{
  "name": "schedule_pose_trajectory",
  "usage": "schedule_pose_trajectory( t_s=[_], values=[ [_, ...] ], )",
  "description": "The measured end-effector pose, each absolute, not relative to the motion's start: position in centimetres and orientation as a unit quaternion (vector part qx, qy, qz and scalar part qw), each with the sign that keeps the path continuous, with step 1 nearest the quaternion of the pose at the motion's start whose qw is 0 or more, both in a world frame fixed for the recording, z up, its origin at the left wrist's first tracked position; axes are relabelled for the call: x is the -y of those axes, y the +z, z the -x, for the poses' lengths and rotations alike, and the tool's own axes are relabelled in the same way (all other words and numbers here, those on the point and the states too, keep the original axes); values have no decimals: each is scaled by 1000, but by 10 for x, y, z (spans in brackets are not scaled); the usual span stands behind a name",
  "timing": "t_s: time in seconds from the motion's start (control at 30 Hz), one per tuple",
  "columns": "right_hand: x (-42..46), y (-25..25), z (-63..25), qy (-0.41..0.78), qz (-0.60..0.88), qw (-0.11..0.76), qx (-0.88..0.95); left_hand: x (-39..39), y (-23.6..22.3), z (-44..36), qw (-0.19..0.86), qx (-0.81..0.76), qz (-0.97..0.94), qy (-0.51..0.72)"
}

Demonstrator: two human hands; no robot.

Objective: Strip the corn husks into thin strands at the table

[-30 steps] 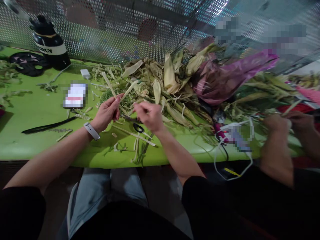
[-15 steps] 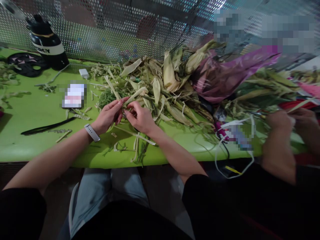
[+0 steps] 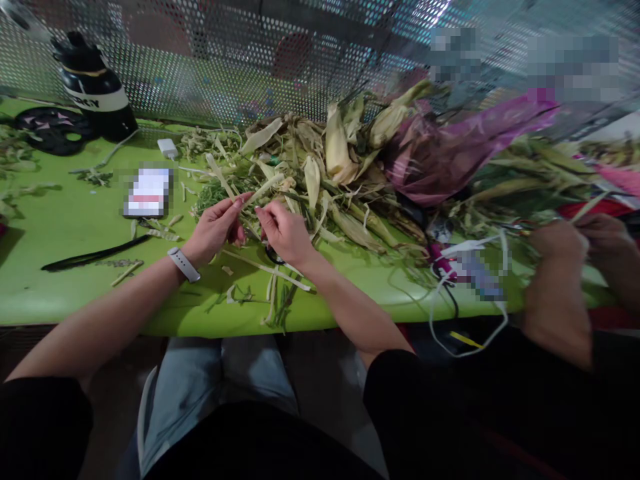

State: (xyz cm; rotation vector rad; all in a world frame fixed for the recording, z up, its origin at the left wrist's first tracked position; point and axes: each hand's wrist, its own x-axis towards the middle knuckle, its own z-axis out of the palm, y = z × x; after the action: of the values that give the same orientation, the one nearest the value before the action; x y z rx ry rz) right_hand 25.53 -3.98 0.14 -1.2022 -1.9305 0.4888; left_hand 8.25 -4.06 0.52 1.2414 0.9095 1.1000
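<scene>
Above the front part of the table, my left hand (image 3: 217, 227), with a pale watch band on its wrist, is closed in a pinch on a pale corn husk strip (image 3: 219, 175) that sticks up past the fingers. Another pale strip (image 3: 266, 189) slants up to the right from the same fingertips. My right hand (image 3: 287, 233) is curled closed just to the right, a small gap from the left. Below its fingers shows part of a dark loop (image 3: 273, 256); what this hand holds is mostly hidden. Cut strips and green stems (image 3: 283, 303) lie beneath on the table.
A heap of dry corn husks (image 3: 345, 193) and a purple plastic bag (image 3: 440, 153) lie behind. To the left are a phone (image 3: 149, 192), a black strap (image 3: 95, 253) and a black bottle (image 3: 97, 93). At right, another person's hands (image 3: 560, 247) work near a white cable (image 3: 435, 313).
My right hand has moved slightly away from the left, opening a gap between them. A dark loop now shows under the right fingers. My left hand has barely moved.
</scene>
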Motion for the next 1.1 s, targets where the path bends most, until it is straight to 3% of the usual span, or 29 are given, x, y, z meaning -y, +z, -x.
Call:
schedule_pose_trajectory(
  t_s=[0.13, 0.33, 0.57, 0.9, 1.1],
  values=[
    [42, -1, -250, 252, 476, 337, 772, 43, 3, -83, 584, -377, -551, 462],
    [43, -4, -246, 360, 444, 351, 741, 45, 0, -85, 613, -339, -552, 453],
    [39, -11, -242, 542, 394, 301, 678, 47, 0, -83, 634, -314, -542, 454],
    [35, -17, -243, 452, 380, 463, 660, 44, 0, -86, 639, -334, -508, 471],
    [33, -16, -247, 352, 393, 476, 704, 36, -12, -89, 551, -385, -510, 536]
  ],
)
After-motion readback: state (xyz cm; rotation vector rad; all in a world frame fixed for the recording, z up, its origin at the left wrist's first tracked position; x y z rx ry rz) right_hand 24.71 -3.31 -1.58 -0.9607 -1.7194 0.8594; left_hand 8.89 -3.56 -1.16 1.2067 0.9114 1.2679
